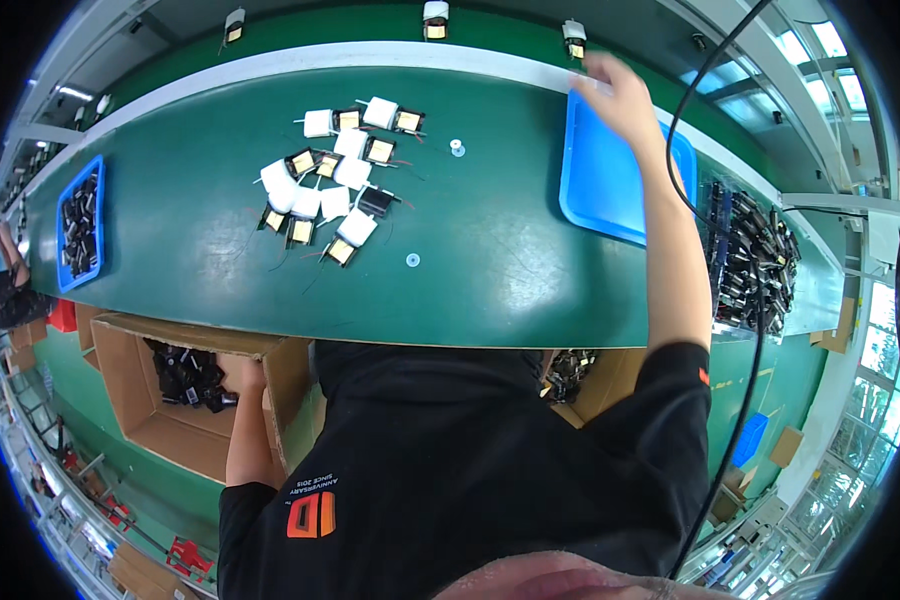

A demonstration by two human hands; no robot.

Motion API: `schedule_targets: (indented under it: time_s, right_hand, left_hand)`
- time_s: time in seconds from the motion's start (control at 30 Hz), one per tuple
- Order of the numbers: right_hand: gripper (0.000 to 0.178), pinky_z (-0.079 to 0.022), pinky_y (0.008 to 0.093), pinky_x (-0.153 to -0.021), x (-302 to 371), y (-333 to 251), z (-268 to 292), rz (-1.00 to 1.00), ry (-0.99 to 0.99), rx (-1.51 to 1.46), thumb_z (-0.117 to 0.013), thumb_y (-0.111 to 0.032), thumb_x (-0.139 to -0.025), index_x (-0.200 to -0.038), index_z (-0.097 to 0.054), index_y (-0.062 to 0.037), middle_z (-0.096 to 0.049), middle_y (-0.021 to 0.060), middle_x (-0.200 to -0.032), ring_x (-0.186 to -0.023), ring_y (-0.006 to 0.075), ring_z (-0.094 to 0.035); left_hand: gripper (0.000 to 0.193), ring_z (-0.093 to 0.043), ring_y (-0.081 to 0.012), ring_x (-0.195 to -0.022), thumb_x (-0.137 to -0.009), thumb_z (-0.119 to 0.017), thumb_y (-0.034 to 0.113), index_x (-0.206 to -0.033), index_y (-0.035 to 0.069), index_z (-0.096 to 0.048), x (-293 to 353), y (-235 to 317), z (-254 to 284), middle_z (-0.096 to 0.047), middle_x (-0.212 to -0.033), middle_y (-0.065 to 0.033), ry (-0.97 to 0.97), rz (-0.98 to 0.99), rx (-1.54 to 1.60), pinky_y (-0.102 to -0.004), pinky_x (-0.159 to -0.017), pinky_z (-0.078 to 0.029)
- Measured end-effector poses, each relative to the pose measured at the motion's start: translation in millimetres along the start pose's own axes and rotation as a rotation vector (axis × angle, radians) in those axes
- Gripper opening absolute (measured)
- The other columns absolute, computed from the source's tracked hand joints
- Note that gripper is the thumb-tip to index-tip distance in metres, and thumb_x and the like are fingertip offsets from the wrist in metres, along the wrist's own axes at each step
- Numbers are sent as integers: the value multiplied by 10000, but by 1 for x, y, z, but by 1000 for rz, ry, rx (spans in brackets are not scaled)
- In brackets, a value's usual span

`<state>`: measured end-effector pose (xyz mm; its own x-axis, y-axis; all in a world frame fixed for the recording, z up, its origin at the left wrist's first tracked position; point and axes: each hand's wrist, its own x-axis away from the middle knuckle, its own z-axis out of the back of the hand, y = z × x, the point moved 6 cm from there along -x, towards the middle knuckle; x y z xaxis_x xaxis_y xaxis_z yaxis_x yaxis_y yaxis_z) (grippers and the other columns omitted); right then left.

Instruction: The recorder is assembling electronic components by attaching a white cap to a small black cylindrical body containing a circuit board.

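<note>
My right hand [618, 98] reaches over the far edge of the table, above a blue tray [602, 190]. Its thumb and fingers are apart. Close beyond the fingertips lies a small part with a white block and a coil-like body [574, 40] on a green belt; contact cannot be made out. My left hand [253, 372] is down inside a cardboard box [160, 440] below the table's near edge, beside a pile of black parts [192, 378]. Its fingers are hidden. A cluster of similar white-and-black parts with thin wires [336, 202] lies left of centre on the table.
More parts [436, 20] sit spaced along the green belt [510, 30]. Two small round pieces [413, 260] lie mid-table. A blue tray of black parts [101, 225] stands at left, a heap of black parts [755, 260] at right. A black cable [755, 380] hangs at right.
</note>
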<state>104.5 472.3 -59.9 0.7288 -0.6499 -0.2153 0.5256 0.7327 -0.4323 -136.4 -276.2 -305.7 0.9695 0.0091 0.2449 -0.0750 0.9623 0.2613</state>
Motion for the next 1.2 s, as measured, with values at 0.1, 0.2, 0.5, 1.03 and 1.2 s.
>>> schedule_targets:
  time_s: [0.1, 0.2, 0.5, 1.03, 1.2]
  right_hand:
    - [628, -460, 435, -989, -74, 48, -51, -148, 263, 262, -646, -499, -832, -1327, -545, -126, -586, 240, -1238, -1152, 398, -569]
    - [547, -495, 455, -927, -91, 31, -68, -429, 109, 337, -675, -384, -810, -1287, -560, -143, -600, 236, -1193, -1126, 405, -572]
    - [517, -556, 335, -700, -66, -114, -94, -37, -255, -144, -741, -342, -697, -1096, -605, -42, -701, 134, -812, -709, 219, -704]
    - [524, -486, 399, -966, -144, -62, -147, -178, 89, -27, -746, -351, -695, -1125, -692, -57, -675, 217, -1115, -1082, 346, -639]
    - [374, -496, 303, -682, -119, -47, -133, -584, -156, -1680, -635, -77, -872, -1170, -513, 112, -563, 199, -1143, -848, 199, -544]
  left_hand:
    - [504, -560, -321, -1186, -849, -637, 344, -1238, 28, -580, -4, -15, -19, -602, -1266, -173, -40, -74, 67, -422, -951, -451]
    - [454, -588, -331, -1113, -827, -656, 280, -1183, 6, -593, 10, -18, -17, -625, -1181, -188, -115, -84, 115, -422, -902, -468]
    - [325, -663, -358, -920, -768, -708, 108, -1038, -53, -625, 25, -15, -27, -686, -956, -229, -391, -190, 295, -423, -771, -510]
    - [412, -608, -143, -986, -720, -670, -107, -1115, -13, -604, 100, 145, 216, -627, -1042, -59, -304, -416, 642, -281, -865, -490]
    - [463, -577, -226, -1020, -716, -673, -135, -1125, 69, -597, 121, 255, 242, -569, -1083, -109, -335, -1083, 1097, -322, -819, -484]
